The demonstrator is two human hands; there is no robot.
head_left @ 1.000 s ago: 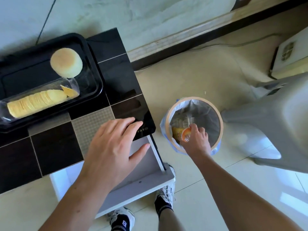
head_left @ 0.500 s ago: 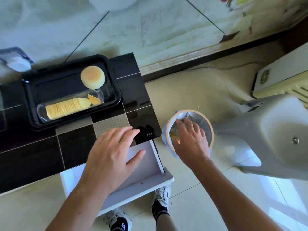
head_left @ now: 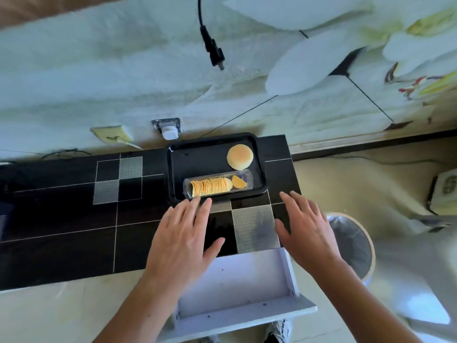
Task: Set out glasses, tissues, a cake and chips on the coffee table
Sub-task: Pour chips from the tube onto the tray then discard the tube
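A black tray [head_left: 178,169] sits at the back right of the black tiled table [head_left: 61,219]. On it lie a round pale cake [head_left: 239,156] and a clear plastic holder with a stack of chips [head_left: 212,186]. My left hand [head_left: 183,236] hovers flat over the table just in front of the tray, fingers straight, fingertips near the tray's front rim. My right hand [head_left: 306,229] is spread open over the table's right end, holding nothing. No glasses or tissues are in sight.
A white drawer [head_left: 237,283] stands pulled out below the table front, under my wrists. A lined bin [head_left: 353,241] stands on the floor to the right, next to a grey plastic stool [head_left: 425,246]. A black cable plug [head_left: 215,53] hangs on the wall.
My right hand has left the bin and come over the table's right end, empty. My left hand moved forward toward the tray. The view tilted up and back.
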